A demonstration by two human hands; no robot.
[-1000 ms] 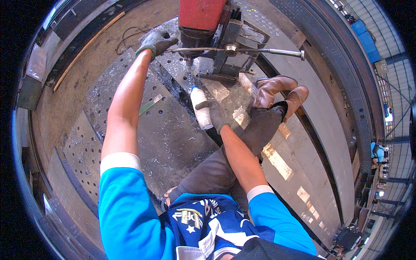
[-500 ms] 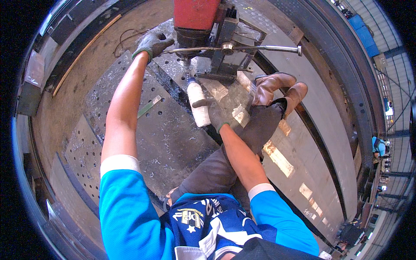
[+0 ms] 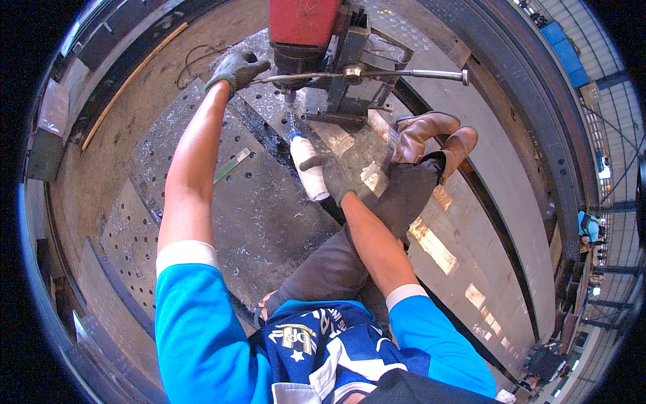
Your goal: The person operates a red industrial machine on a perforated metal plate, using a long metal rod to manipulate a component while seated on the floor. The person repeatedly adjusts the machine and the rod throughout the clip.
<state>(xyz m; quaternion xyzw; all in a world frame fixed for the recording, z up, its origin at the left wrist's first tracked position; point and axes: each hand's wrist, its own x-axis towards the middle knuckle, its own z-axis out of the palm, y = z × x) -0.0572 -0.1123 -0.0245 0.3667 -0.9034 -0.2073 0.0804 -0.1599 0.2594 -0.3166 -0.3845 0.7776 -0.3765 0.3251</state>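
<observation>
My left hand (image 3: 237,71), in a grey glove, is closed at the left end of a long metal feed lever (image 3: 404,73). The lever crosses the front of a drill press (image 3: 306,30) with a red motor housing. My right hand (image 3: 336,176), gloved too, grips a white squeeze bottle (image 3: 308,165) with a blue tip. The bottle is tilted, its tip toward the drill's lower end. A thin clear streak of liquid shows between tip and drill. Under the drill lies a steel plate (image 3: 249,215) with many holes and scattered metal shavings.
My crossed legs and brown boots (image 3: 431,138) lie right of the bottle. A flat metal strip (image 3: 232,165) rests on the plate. Dark gaps run between the plates, and a curved steel beam (image 3: 558,135) stands at the right. A person (image 3: 588,227) is far off right.
The bottle has drawn back slightly from the drill, toward me. A streak of liquid now shows above its tip. My left hand and the lever look almost unmoved.
</observation>
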